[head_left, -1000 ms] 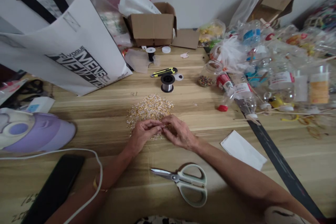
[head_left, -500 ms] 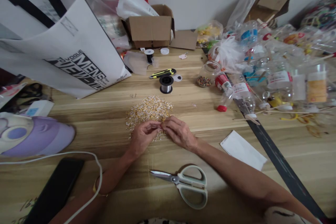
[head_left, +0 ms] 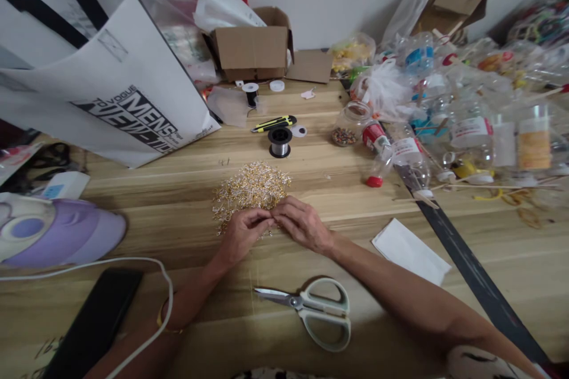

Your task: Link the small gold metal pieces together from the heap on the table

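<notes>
Small gold and silver pieces (head_left: 251, 186) lie in a heap on the wooden table (head_left: 186, 219). My left hand (head_left: 243, 233) is closed in a pinch at the heap's near edge. Fingertip to fingertip with it, my right hand (head_left: 304, 225) is pinched too, at the heap's near right edge. Whatever is between the fingertips is too small to make out. Scissors (head_left: 306, 305) with pale handles lie nearer me, below both hands. Beyond the heap stand a spool of silvery wire (head_left: 280, 143) and a yellow and black cutter (head_left: 273, 124).
A large white bag (head_left: 146, 83), a purple object (head_left: 75, 231) and a dark phone (head_left: 95, 320) are on the left. A cardboard box (head_left: 251, 50) stands behind. Plastic bottles (head_left: 406, 151), a bead jar (head_left: 345, 133) and folded white paper (head_left: 411, 250) are on the right.
The whole view has shifted very slightly. My hands stay together at the heap, with my left fingertips slightly changed in position; the reddish spot between the fingertips is less visible.
</notes>
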### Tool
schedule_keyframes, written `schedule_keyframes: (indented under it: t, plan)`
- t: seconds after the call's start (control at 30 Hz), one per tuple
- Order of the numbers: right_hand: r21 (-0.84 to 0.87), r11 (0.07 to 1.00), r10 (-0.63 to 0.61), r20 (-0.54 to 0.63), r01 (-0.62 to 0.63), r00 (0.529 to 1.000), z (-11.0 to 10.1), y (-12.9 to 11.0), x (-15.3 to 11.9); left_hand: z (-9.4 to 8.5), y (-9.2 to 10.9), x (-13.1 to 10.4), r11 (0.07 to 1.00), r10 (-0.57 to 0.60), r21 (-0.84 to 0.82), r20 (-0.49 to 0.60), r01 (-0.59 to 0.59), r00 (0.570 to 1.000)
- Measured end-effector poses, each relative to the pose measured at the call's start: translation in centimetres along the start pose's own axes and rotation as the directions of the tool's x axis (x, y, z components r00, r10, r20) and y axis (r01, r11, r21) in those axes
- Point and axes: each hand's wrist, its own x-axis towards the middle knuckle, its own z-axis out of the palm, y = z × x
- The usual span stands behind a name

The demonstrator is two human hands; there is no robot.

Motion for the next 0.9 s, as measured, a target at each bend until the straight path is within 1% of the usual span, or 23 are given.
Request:
schedule_keyframes:
  t: [0.17,0.33,0.43,0.57,0.73,0.8,0.9]
  plan:
    - [0.001,1.0,0.02,-0.005,-0.02,1.0,0.0,0.0,-0.1,-0.2,0.4,0.1,0.991,-0.073,-0.113,0.034,0.076,0.997]
    - [0.016,0.998,0.066,0.0,-0.066,0.998,0.0,0.0,-0.4,-0.4,0.5,0.2,0.955,-0.13,-0.266,0.037,0.135,0.991]
    - [0.047,0.998,0.042,0.037,-0.044,0.998,0.0,-0.2,-0.3,-0.4,0.4,0.3,0.928,-0.16,-0.335,0.033,0.161,0.987]
    - [0.067,0.998,-0.013,0.042,0.01,0.999,-0.1,-0.3,0.0,-0.3,0.7,0.4,0.888,-0.2,-0.418,0.023,0.191,0.979]
    - [0.051,0.999,-0.019,0.036,0.017,0.999,-0.1,-0.3,0.0,-0.2,1.1,0.3,0.884,-0.221,-0.424,-0.009,0.197,0.975]
    - [0.047,0.999,-0.016,0.033,0.014,0.999,-0.1,-0.3,0.0,-0.1,1.1,0.2,0.896,-0.214,-0.404,-0.023,0.187,0.977]
    - [0.041,0.999,-0.002,0.024,0.001,1.0,-0.1,-0.2,0.0,-0.1,0.9,0.1,0.915,-0.189,-0.366,-0.011,0.172,0.982]
